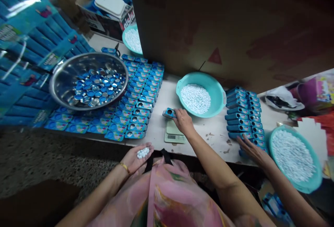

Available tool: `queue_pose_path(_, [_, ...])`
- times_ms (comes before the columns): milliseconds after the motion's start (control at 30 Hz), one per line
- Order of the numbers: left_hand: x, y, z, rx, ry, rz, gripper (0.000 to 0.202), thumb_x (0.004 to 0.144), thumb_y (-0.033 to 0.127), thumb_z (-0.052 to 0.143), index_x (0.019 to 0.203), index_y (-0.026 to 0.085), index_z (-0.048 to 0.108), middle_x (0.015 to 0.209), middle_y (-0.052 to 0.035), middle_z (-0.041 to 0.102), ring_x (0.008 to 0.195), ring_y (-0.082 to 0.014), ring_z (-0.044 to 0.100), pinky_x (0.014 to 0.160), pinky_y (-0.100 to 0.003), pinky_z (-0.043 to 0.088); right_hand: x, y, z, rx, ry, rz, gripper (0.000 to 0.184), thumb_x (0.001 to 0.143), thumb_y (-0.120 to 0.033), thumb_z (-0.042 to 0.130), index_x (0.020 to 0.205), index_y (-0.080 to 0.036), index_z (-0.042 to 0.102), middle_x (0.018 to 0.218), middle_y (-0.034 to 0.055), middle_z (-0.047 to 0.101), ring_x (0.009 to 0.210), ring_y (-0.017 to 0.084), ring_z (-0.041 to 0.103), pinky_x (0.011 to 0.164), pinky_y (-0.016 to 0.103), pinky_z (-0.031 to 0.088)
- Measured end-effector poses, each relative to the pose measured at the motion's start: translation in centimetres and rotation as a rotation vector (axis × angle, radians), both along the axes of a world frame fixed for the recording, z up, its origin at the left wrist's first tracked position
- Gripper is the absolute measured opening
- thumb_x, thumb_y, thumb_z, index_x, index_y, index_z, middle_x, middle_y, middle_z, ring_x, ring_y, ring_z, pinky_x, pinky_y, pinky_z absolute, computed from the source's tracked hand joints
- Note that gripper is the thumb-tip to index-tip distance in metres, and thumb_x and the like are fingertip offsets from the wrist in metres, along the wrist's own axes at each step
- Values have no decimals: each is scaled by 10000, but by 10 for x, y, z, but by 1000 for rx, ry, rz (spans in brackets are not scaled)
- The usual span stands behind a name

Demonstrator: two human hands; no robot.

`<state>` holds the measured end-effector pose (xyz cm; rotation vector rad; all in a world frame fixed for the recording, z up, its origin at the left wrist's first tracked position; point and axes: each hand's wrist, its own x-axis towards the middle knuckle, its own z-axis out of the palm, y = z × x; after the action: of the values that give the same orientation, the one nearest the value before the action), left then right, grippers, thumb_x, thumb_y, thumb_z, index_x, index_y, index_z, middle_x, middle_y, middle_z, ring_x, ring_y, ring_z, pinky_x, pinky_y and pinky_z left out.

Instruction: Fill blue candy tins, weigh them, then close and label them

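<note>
My left hand (pixel 137 157), palm up and cupped just in front of the table edge, holds a small heap of white pellets (pixel 143 153). My right hand (pixel 184 120) grips a small blue tin (pixel 169 112) with a round dark hole in its top, above a pale green scale (pixel 174 133). Just behind that hand stands a turquoise bowl (pixel 217 98) with many white pellets in it. To the left, several rows of blue tins (pixel 139 112) lie side by side, the nearer ones with round openings showing.
A steel bowl (pixel 56 87) of blue and silver caps rests on the left tins. At right, another person's hand (pixel 252 148) touches stacked blue tins (pixel 237 114); beside it is a second turquoise bowl (pixel 317 178) of pellets. A large cardboard box (pixel 235 21) walls off the back.
</note>
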<state>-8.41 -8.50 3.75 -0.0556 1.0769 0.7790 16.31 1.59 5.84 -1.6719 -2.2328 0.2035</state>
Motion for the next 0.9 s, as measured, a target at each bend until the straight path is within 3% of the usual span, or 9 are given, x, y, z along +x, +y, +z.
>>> queue_pose_path(133, [-18,-4,-1,-18,72,86,203,744,70,508,920,123,595,808,-128,668,781,-212,645,646,-262,557,-23,80,22,144,50,-160,388,826,-274,436,1195,-159,401,1047,123,506,956,235,430,800,332,365])
queue_pose_path(233, [-30,-10,-2,-7,139,125,211,740,74,516,924,145,591,859,-124,669,846,-217,632,671,-246,553,-26,148,34,166,38,-246,356,821,-248,443,1157,-131,425,1040,138,504,948,234,442,801,334,360])
queue_pose_path(367, [-44,-21,-8,-23,234,182,287,735,75,516,992,187,576,917,-112,665,953,-230,585,710,-245,546,-24,220,29,61,13,-267,270,798,-156,444,1057,-107,503,1015,148,524,953,220,462,795,324,379])
queue_pose_path(500, [-55,-26,-17,-82,259,185,501,729,91,531,1205,228,457,942,-98,665,1006,-234,540,744,-253,538,-28,252,17,10,44,-223,341,793,-76,389,1109,-135,502,1088,121,531,999,179,472,823,282,385])
queue_pose_path(600, [-57,-17,-17,-108,235,128,617,742,112,510,1318,234,323,937,-87,670,1013,-221,531,754,-249,531,-18,227,11,74,76,-198,413,805,-62,342,1194,-151,449,1267,94,427,1148,165,379,924,288,331])
queue_pose_path(667, [-52,-4,-11,-126,240,82,617,766,129,467,1336,272,282,959,-53,669,999,-200,546,743,-242,536,5,181,6,177,87,-165,402,822,-106,349,1207,-173,444,1332,62,360,1220,169,293,976,310,282])
queue_pose_path(733, [-43,12,-2,-127,264,34,594,779,125,427,1328,304,289,1003,-19,656,970,-189,570,720,-243,549,42,116,-3,256,73,-184,380,839,-161,362,1203,-217,453,1337,29,353,1240,173,257,994,332,253])
queue_pose_path(800, [-30,27,7,-98,261,-17,573,771,100,428,1313,264,335,1041,-33,641,948,-199,587,706,-256,559,88,43,-16,292,48,-332,361,841,-183,372,1187,-222,470,1282,46,411,1208,185,296,981,353,254])
queue_pose_path(900, [-11,43,17,-75,218,-78,518,754,61,453,1265,136,413,1009,-106,644,913,-231,604,674,-275,567,164,-55,-36,250,-28,-794,316,825,-208,405,1116,-163,521,1158,108,489,1088,224,391,909,382,292])
